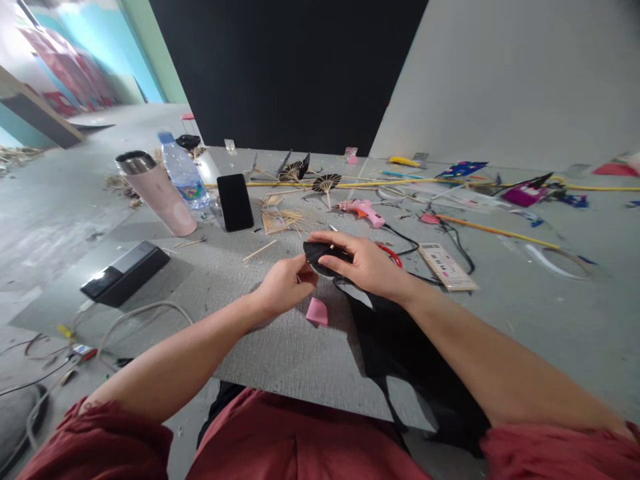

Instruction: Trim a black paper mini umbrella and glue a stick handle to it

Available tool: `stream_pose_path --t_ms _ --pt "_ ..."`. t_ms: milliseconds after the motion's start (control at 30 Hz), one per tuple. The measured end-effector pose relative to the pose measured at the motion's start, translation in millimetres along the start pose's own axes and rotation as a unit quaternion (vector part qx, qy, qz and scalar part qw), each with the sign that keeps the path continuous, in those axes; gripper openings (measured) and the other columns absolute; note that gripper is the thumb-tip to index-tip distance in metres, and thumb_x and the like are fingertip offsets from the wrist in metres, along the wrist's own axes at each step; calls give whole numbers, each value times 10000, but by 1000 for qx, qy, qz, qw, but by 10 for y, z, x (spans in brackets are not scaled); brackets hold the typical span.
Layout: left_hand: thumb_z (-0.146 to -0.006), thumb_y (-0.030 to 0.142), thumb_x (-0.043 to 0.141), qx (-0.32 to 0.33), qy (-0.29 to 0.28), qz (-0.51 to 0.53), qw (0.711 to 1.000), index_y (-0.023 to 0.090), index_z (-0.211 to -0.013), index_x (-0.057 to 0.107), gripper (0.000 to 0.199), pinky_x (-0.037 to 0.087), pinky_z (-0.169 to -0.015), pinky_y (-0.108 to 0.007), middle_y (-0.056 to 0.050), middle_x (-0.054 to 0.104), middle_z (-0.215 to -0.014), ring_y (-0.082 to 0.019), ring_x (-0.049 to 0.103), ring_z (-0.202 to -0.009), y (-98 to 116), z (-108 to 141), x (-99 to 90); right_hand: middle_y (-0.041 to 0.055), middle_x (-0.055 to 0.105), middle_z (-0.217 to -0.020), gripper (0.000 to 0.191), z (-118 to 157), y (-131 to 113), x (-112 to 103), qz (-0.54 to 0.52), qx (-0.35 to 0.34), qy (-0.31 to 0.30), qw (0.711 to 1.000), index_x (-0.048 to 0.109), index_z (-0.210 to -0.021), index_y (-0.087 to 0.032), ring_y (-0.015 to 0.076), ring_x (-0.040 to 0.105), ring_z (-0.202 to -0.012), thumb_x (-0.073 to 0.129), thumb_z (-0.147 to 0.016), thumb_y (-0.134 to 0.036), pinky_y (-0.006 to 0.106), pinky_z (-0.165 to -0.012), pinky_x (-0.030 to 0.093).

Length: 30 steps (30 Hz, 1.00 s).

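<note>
A small round black piece (316, 253) is held between my two hands above the middle of the grey board. My left hand (285, 285) pinches its left edge with curled fingers. Over its top and right side lies my right hand (367, 263), thumb in front and fingers behind. Just below them is a pink scrap (317, 312) on the board. Black cloth (400, 340) spreads under my right forearm. Behind my right hand, red scissor handles (390, 255) show in part. A pink glue gun (364, 212) rests farther back, near small black fan shapes on sticks (327, 183).
A pink tumbler (159, 193), a water bottle (184, 172) and a phone (235, 203) are at the back left. A black box-shaped device (125, 273) with cables lies nearer. Thin wooden sticks (280, 217) are scattered centrally; a flat packet (447, 267) lies right. Upright panels stand behind.
</note>
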<state>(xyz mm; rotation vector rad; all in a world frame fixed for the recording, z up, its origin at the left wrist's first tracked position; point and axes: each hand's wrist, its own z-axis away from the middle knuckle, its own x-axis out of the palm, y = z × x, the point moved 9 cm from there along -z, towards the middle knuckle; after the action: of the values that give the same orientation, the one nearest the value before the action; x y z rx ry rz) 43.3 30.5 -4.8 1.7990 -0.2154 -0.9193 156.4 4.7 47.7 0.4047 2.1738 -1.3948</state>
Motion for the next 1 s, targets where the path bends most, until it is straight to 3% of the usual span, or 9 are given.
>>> stream_pose_path --t_ms 400,700,1000 --pt "-705 100 487 6 -27 2 1000 193 -789 509 127 425 -637 -278 31 560 -672 -128 535 -666 3 -24 15 72 668 -1354 396 16 7 -79 2 -18 50 999 648 -1321 -264 260 611 -1265 545 -995 -465 465 -1114 457" --pt "-683 99 502 -23 -23 -2 999 187 -855 582 209 445 -649 -279 26 595 -679 -137 557 -678 -26 -25 -6 78 686 -1308 305 43 19 -315 -32 12 138 990 690 -1219 -249 271 605 -1267 542 -1000 -402 488 -1114 469" --pt "-723 107 500 -10 -1 -7 1000 182 -828 544 136 417 -642 -273 10 631 -728 -131 568 -690 5 -25 -45 77 711 -1245 245 31 40 -370 -39 3 154 987 706 -1164 -245 250 652 -1185 581 -973 -336 474 -1090 495"
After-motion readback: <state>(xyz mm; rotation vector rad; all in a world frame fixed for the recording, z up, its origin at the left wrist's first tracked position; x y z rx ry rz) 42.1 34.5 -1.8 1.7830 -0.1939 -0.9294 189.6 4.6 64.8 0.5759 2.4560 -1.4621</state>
